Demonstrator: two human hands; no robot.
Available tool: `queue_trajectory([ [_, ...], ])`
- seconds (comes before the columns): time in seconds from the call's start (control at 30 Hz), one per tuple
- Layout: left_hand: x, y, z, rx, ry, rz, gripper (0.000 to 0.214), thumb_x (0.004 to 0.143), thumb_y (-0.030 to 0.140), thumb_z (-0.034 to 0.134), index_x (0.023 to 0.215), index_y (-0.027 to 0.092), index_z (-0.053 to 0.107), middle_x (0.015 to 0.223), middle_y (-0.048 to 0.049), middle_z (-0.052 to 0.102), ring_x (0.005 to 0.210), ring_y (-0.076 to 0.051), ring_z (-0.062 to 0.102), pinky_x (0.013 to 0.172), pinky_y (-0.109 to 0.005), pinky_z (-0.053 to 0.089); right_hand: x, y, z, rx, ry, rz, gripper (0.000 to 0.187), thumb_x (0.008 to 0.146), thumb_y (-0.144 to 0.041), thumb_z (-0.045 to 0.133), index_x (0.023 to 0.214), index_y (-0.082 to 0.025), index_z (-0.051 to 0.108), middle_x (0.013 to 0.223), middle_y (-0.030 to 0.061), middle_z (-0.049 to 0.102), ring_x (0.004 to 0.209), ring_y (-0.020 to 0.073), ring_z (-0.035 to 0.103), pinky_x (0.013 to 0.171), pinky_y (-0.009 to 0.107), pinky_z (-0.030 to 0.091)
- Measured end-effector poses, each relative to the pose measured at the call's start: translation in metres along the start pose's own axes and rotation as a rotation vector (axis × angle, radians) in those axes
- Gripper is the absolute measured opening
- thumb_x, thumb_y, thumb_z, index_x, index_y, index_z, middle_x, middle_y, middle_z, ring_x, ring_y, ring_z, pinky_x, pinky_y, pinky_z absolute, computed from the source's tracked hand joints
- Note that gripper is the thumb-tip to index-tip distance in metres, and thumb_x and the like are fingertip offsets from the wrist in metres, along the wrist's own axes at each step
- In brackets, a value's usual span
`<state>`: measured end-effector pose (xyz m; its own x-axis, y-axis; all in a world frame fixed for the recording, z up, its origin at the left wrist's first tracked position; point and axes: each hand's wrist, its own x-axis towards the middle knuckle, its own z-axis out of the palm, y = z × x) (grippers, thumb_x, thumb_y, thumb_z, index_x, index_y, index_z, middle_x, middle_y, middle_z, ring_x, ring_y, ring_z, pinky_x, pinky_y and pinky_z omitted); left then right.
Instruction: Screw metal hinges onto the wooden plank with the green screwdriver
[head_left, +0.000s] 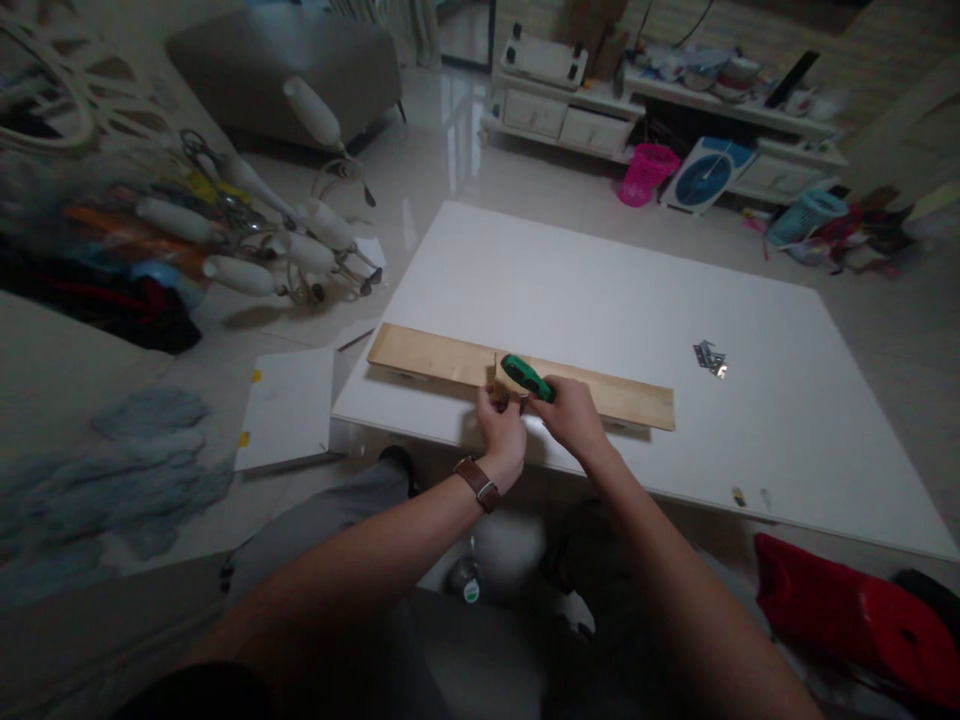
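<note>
A long wooden plank (435, 355) lies across the white board, slightly raised off it. At its middle a small upright wooden piece (498, 368) stands beside my hands. My right hand (571, 408) is closed around a green-handled screwdriver (525, 376), its handle pointing up and to the left and its tip hidden. Close by, my left hand (502, 428) has its fingers pinched at the plank's near edge, below the screwdriver. What those fingers hold is too small and covered to make out. Several metal brackets (710, 358) rest on the white board (600, 290) to the right.
A small yellow-and-black item (739, 496) lies at the board's near edge. On the floor are a lamp with several white shades (307, 250), a white panel (289, 410) and a red case (847, 610). Beyond the board stand a pink basket (649, 175) and a blue-white fan (706, 175).
</note>
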<state>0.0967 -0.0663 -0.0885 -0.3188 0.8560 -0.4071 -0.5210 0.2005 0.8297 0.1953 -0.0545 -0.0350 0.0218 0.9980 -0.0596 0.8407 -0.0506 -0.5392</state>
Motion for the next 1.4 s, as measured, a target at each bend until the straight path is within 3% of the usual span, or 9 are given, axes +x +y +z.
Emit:
queue_trajectory([
  [0.1,0.000,-0.001,-0.001,0.042,0.015,0.007,0.023,0.088,0.006,0.068,0.103,0.021,0.060,0.100,-0.0029,0.072,0.093,-0.016,0.071,0.090,-0.031,0.057,-0.001,-0.002,-0.001,0.042,0.020,-0.025,0.003,0.081,-0.021,0.072,0.081,-0.018,0.074,0.072,0.0037,0.071,0.072,0.0203,0.063,0.066,0.029,0.033],
  [0.23,-0.002,0.000,0.000,0.021,-0.008,0.007,0.024,0.088,0.006,0.069,0.104,0.021,0.060,0.103,-0.0034,0.072,0.097,-0.016,0.071,0.091,-0.029,0.056,-0.002,-0.001,0.000,0.076,0.027,-0.030,0.008,0.085,-0.028,0.072,0.084,-0.020,0.074,0.073,0.0033,0.071,0.073,0.0204,0.062,0.066,0.028,0.034],
  [0.67,0.005,-0.003,0.001,-0.017,0.043,-0.056,0.030,0.085,0.001,0.067,0.101,0.022,0.054,0.089,0.0030,0.064,0.080,-0.012,0.065,0.082,-0.026,0.054,-0.003,0.003,-0.005,-0.041,0.072,-0.131,0.012,0.078,-0.013,0.068,0.084,-0.023,0.072,0.085,0.0055,0.077,0.081,0.0231,0.066,0.070,0.029,0.038],
  [0.9,0.005,0.000,0.001,0.001,0.039,-0.071,0.023,0.087,0.007,0.066,0.100,0.022,0.055,0.090,0.0007,0.067,0.078,-0.014,0.067,0.079,-0.028,0.056,-0.012,0.036,-0.020,-0.122,0.035,-0.024,0.007,0.086,-0.025,0.069,0.080,-0.022,0.072,0.072,0.0046,0.072,0.068,0.0211,0.062,0.064,0.029,0.033],
  [1.1,-0.002,0.008,0.004,-0.041,0.038,-0.128,0.023,0.087,0.007,0.064,0.101,0.022,0.053,0.093,-0.0011,0.069,0.080,-0.014,0.069,0.077,-0.028,0.057,-0.036,0.071,-0.016,-0.298,-0.041,-0.040,0.007,0.086,-0.026,0.071,0.084,-0.021,0.075,0.084,0.0107,0.080,0.080,0.0282,0.072,0.066,0.031,0.034],
  [1.4,-0.002,0.011,0.004,-0.044,0.019,-0.148,0.030,0.081,0.008,0.069,0.105,0.020,0.055,0.096,-0.0038,0.071,0.081,-0.016,0.070,0.081,-0.032,0.059,-0.044,0.080,-0.001,-0.453,-0.079,-0.023,0.010,0.092,-0.026,0.068,0.096,-0.024,0.077,0.100,0.0110,0.083,0.087,0.0285,0.074,0.065,0.032,0.031],
])
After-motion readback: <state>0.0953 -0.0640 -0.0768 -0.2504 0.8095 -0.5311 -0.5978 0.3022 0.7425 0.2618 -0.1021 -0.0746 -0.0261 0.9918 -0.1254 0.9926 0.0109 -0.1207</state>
